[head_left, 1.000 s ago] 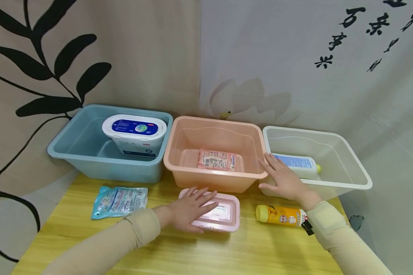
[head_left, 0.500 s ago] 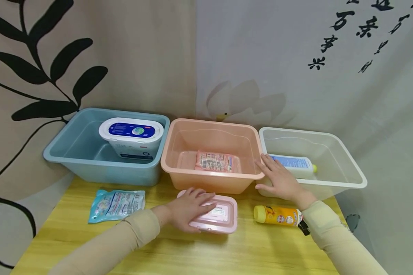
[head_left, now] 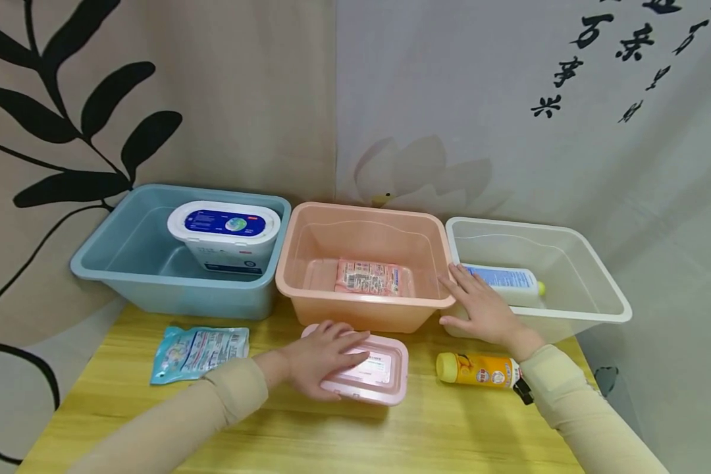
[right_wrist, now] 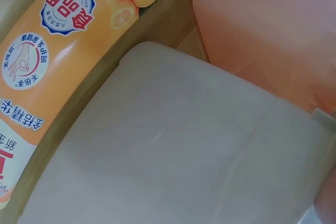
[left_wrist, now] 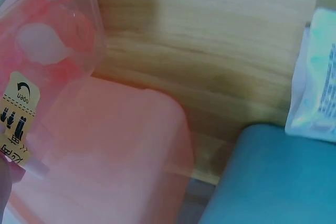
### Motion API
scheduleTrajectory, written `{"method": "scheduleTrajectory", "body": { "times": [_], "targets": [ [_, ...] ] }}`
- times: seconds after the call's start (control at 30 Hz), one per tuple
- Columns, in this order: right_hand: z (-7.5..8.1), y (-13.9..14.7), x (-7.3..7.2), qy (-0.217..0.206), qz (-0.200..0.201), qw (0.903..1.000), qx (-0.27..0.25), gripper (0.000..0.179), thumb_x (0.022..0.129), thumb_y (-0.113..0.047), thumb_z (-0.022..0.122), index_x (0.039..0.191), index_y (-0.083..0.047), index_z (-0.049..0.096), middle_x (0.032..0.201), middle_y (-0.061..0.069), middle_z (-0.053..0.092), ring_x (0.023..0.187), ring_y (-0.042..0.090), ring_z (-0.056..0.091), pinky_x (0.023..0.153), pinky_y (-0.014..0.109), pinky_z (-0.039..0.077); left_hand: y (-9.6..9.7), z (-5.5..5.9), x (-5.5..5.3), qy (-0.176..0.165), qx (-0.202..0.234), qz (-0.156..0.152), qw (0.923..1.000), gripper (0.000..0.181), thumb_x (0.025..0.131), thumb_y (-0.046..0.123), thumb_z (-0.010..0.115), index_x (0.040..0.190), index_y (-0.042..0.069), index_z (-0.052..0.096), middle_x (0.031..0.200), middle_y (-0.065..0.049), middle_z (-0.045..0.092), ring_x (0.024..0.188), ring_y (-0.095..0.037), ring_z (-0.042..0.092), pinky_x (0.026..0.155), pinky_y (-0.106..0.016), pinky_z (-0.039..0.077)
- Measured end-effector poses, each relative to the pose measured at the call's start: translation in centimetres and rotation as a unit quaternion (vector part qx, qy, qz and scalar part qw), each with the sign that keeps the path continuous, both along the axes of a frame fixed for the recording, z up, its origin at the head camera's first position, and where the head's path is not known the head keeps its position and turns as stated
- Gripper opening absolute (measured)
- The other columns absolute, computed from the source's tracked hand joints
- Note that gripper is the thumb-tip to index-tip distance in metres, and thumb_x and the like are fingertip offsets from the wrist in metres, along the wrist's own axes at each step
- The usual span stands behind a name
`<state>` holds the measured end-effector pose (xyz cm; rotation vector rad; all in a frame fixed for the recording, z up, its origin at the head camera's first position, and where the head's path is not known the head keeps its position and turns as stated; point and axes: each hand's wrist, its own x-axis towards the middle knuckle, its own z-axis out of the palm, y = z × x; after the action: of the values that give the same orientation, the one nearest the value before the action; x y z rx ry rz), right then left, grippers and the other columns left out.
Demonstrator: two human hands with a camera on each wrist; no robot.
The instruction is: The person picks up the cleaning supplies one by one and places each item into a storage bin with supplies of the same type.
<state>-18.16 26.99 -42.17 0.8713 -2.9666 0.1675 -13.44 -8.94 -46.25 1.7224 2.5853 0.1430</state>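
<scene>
My left hand lies over a pink lidded box with a white label, its fingers spread across the lid and the thumb near the front edge. In the left wrist view the box's translucent side shows, with a beige "open" sticker. My right hand rests with extended fingers at the adjoining rims of the peach bin and the white bin. Just below that hand lies an orange bottle with a yellow cap, partly covered by the right cuff.
A blue bin at left holds a white tub. Inside the peach bin lies a pink packet; the white bin holds a white bottle with a blue label. A light-blue pouch lies on the wooden table.
The head view has shifted slightly. My left hand and the pink box have turned a little and edged toward me. The right hand keeps its place at the bin rims.
</scene>
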Motion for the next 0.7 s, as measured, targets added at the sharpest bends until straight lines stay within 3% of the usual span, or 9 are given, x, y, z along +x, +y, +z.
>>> {"method": "scheduleTrajectory", "body": {
  "times": [0.43, 0.7],
  "targets": [
    [-0.1, 0.1, 0.0, 0.003, 0.004, 1.0000, 0.003, 0.082, 0.082, -0.051, 0.062, 0.146, -0.009, 0.032, 0.154, 0.021, 0.021, 0.142, 0.039, 0.020, 0.114, 0.053, 0.020, -1.4, 2.8, 0.6, 0.012, -0.015, -0.010, 0.9998, 0.075, 0.080, 0.057, 0.057, 0.143, 0.021, 0.039, 0.154, -0.010, 0.026, 0.132, -0.032, 0.032, 0.103, -0.051, 0.031],
    [0.0, 0.1, 0.1, 0.002, 0.006, 1.0000, -0.003, 0.082, 0.083, -0.050, 0.063, 0.146, -0.008, 0.031, 0.154, 0.021, 0.020, 0.142, 0.039, 0.020, 0.114, 0.053, 0.019, -2.4, 4.9, 1.1, -0.008, -0.025, -0.008, 0.9996, 0.073, 0.081, 0.056, 0.056, 0.144, 0.021, 0.039, 0.155, -0.009, 0.024, 0.133, -0.032, 0.030, 0.104, -0.053, 0.030]
  ]
}}
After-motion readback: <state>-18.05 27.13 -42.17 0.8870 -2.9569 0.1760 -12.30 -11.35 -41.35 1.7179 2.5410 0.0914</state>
